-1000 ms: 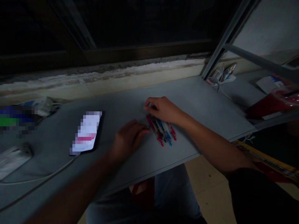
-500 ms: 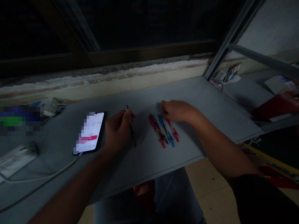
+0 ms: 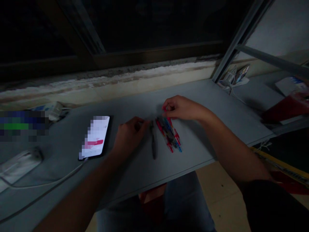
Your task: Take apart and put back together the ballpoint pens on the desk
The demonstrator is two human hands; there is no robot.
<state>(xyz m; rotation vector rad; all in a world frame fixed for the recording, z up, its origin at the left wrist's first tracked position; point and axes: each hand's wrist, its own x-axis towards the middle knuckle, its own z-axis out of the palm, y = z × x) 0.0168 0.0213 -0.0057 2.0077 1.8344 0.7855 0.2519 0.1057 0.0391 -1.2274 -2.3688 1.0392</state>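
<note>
Red pen point(image 3: 177, 135) pinched by right hand point(image 3: 184, 108); black pen point(image 3: 154, 146) on gray desk point(image 3: 198, 88).
Black pen is placed at 4 o'clock from left hand point(image 3: 130, 135), the nearer one, long axis aligned roughly 12-to-6; left grip cannot be told.

A lit phone point(image 3: 98, 137), pale cable point(image 3: 36, 186) at its lower end, lies on the grey desk point(image 3: 198, 93) before a dark window point(image 3: 156, 25).

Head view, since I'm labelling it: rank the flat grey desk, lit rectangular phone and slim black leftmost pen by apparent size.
1. Flat grey desk
2. Lit rectangular phone
3. Slim black leftmost pen
</note>
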